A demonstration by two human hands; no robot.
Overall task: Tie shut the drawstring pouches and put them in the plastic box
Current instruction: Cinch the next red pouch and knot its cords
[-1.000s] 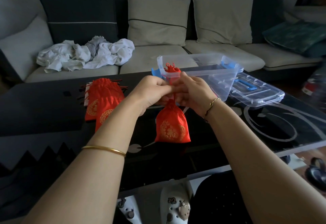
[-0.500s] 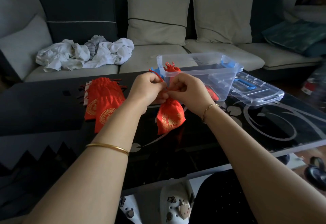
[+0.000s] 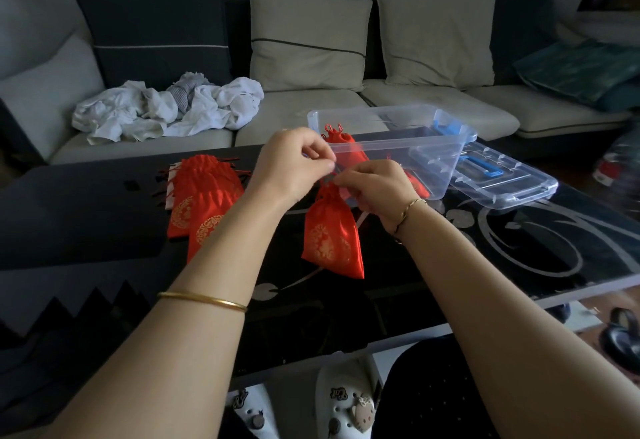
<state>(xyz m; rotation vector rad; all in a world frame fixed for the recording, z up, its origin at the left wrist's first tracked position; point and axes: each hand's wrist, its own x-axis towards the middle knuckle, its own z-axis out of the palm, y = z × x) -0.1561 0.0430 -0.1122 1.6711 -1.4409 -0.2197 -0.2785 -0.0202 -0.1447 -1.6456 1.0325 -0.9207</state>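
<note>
A red satin pouch (image 3: 330, 238) with gold print hangs from its drawstring just above the black table. My left hand (image 3: 294, 163) pinches one cord end up and to the left. My right hand (image 3: 375, 184) pinches the cord at the pouch's gathered neck. Behind them stands the clear plastic box (image 3: 460, 134), with a tied red pouch (image 3: 341, 148) leaning inside its near left corner. A stack of red pouches (image 3: 201, 196) lies flat on the table to the left.
The box's clear lid (image 3: 502, 179) with blue clips lies right of the box. A black glass table (image 3: 519, 248) with silver swirls carries everything. Behind it is a sofa with cushions and crumpled white clothes (image 3: 166, 109). White clogs (image 3: 346, 404) are below the table's edge.
The pouch first rose and tilted, and now it hangs lower and straighter. My left hand has moved up and left with the cord, my right hand slightly down.
</note>
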